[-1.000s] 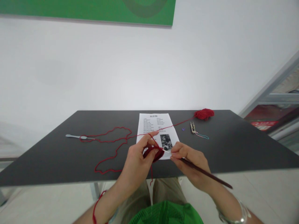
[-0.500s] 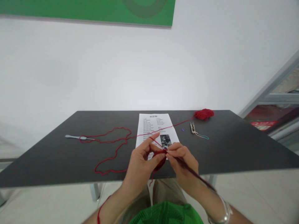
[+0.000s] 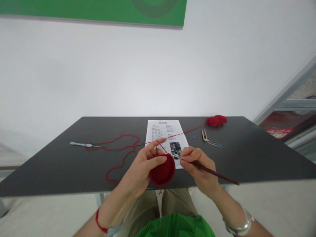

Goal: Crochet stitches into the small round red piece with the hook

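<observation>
My left hand (image 3: 141, 165) holds a round dark-red crocheted piece (image 3: 162, 171) by its edge, with the fingers raised behind it and a strand of yarn passing over the forefinger. My right hand (image 3: 198, 168) grips a long dark crochet hook (image 3: 209, 170) like a pencil, its tip close to the piece. Red yarn (image 3: 118, 154) loops across the table to the left and also runs to a loose red yarn ball (image 3: 216, 120) at the far edge. The hands partly cover a printed sheet (image 3: 158, 130).
A dark table (image 3: 103, 131) carries yarn snips (image 3: 204, 135) with a teal cord, a small purple ring (image 3: 194, 137), and a slim grey needle-like tool (image 3: 84, 144) at the left. My knees are below the near edge. A metal frame stands at the right.
My hands have moved apart, with the right one drawing the hook rightward. The crocheted piece now faces me more fully. The yarn loop on the table has shifted slightly right.
</observation>
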Demonstrator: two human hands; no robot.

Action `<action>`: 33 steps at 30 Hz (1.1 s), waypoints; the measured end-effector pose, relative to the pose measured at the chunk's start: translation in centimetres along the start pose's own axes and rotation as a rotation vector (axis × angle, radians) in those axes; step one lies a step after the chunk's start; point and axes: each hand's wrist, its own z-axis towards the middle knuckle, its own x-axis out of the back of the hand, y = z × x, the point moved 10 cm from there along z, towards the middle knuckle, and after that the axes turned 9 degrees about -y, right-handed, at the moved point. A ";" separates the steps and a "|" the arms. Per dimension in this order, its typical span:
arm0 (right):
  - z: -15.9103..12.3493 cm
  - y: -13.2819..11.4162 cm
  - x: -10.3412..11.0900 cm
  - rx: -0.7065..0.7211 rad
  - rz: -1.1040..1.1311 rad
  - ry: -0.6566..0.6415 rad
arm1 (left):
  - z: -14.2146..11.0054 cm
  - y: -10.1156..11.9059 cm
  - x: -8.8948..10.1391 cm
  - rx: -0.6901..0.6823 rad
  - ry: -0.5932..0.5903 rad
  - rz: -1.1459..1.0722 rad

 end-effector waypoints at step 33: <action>-0.3 4.9 -2.1 -0.458 0.740 0.093 | 0.4 2.4 -0.1 -0.237 0.109 0.374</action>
